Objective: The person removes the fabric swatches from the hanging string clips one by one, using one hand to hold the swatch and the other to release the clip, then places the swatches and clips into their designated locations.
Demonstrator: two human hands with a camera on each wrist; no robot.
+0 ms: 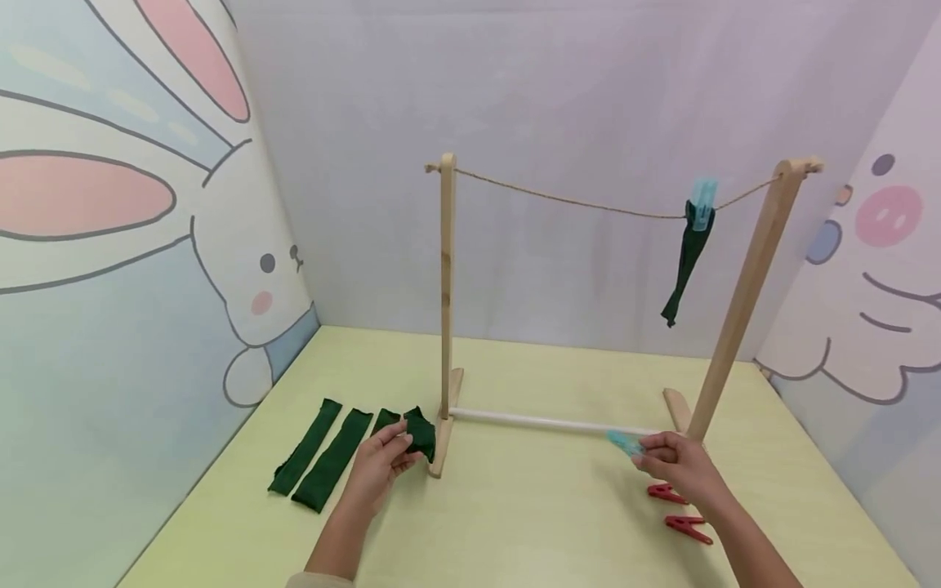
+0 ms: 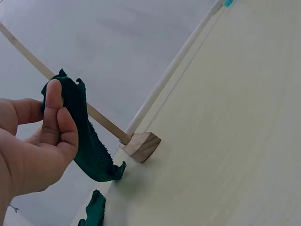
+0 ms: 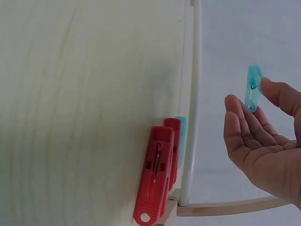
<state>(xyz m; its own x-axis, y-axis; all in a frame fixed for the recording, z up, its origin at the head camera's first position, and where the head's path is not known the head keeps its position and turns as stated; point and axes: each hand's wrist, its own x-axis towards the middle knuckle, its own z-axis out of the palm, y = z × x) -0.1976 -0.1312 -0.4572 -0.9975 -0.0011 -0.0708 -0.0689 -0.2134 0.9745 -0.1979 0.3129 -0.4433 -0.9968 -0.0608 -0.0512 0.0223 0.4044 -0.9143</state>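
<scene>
My left hand pinches a dark green cloth strip in front of the rack's left post. In the left wrist view the strip hangs down from between thumb and fingers. On the right, my right hand holds a light blue clothespin by one end, above the table. Thumb and fingertips grip that clothespin in the right wrist view. Another green strip hangs from the rope, fixed by a blue clothespin.
Several green strips lie side by side at left. Two red clothespins lie below my right hand, with a blue clothespin beside them. The rack has wooden posts and a white bottom bar. Printed walls enclose the table.
</scene>
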